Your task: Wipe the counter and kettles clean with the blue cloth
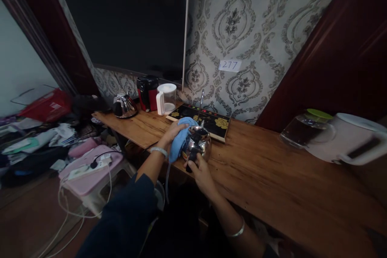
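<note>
We see the left hand (173,133) pressing a blue cloth (180,139) against a shiny steel kettle (198,145), fingers curled on it. The right hand (201,169) grips the kettle's black handle. The kettle stands on the wooden bench (272,169), near its front edge.

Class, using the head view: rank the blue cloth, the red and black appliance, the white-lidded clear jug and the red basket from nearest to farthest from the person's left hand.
1. Blue cloth: under the left hand, against the shiny kettle.
2. White-lidded clear jug: behind, by the wall.
3. Red and black appliance: just left of the jug; nearly tied.
4. Red basket: far left.
</note>
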A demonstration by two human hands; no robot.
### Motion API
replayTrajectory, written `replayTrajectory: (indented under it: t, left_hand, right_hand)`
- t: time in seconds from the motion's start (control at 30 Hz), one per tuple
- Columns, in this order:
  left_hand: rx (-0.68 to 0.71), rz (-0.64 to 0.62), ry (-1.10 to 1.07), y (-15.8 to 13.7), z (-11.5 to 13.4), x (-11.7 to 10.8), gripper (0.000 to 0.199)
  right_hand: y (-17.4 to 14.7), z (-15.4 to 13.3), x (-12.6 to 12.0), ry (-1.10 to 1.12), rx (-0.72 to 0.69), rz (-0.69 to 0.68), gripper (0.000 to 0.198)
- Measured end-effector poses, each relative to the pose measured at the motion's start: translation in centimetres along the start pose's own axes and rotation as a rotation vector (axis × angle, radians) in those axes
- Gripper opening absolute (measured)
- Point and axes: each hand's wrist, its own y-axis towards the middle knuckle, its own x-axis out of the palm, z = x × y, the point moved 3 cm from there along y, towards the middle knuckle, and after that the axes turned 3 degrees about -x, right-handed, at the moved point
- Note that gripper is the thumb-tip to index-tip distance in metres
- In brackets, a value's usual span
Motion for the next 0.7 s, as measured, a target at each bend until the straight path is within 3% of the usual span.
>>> replayTrajectory:
  t: [0.23, 0.33, 0.47, 0.6, 0.7]
  left_hand:
    - [0.314, 0.496, 0.303, -7.2, -2.7, 2.0, 0.040]
    - [0.426, 0.581, 0.539, -10.0, -3.9, 3.8, 0.048]
    - [0.557, 0.528, 0.837, -12.0, -5.3, 5.7, 0.057]
    - [0.709, 0.387, 1.065, -13.5, -5.3, 7.4, 0.049]
    - [0.655, 0.181, 1.208, -14.5, -3.5, 8.6, 0.047]
  right_hand:
    - [-0.4, 0.1, -0.8, 0.056, -0.030, -0.015, 0.023]
    - [-0.8, 0.0, -2.0, 0.044, -0.052, -0.038, 0.024]
    - [-1.6, 0.2, -4.9, 0.005, -0.065, -0.004, 0.026]
    - [-2.1, 0.4, -8.1, -0.050, -0.083, 0.044, 0.029]
    - [-2.2, 0.3, -9.7, -0.081, -0.075, 0.070, 0.032]
